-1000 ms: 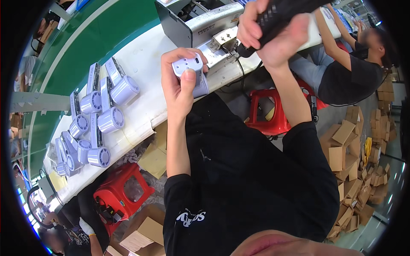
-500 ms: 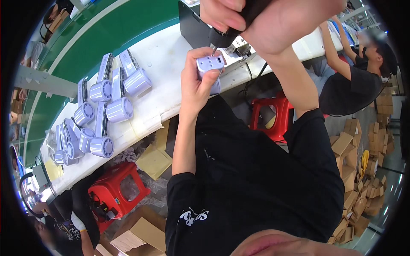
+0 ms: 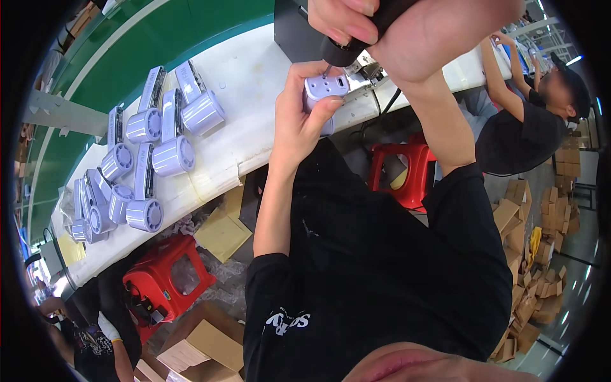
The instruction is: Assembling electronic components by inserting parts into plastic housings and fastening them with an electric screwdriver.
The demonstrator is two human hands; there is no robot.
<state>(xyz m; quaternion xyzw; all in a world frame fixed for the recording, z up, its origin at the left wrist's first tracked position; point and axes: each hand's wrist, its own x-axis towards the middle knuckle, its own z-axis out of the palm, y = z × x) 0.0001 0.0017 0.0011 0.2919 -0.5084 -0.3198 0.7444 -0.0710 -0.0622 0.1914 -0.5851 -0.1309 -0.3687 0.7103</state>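
My left hand (image 3: 294, 121) is closed around a lavender handheld fan (image 3: 325, 86), its end face turned up. That face has several small holes and a dark slot. Above it, my right hand (image 3: 426, 48) grips a black electric screwdriver (image 3: 342, 53), partly cut off by the top edge. The thin bit points down at a hole on the far side of the face; whether it touches a screw cannot be made out. Left of my hands, several similar lavender fans (image 3: 173, 156) lie on the white workbench (image 3: 245, 95), handles pointing away and round heads nearer me.
A dark box-shaped unit (image 3: 298, 32) and a metal fixture (image 3: 370, 69) with a cable stand beyond my hands. Red stools (image 3: 407, 175) are below the bench. Cardboard boxes (image 3: 203, 347) lie on the floor. Co-workers sit at the right (image 3: 528, 130) and lower left (image 3: 95, 344).
The fan, my left hand and the screwdriver have shifted slightly right in the picture. The bench fans appear a little further left as the view moves. Both grips stay the same.
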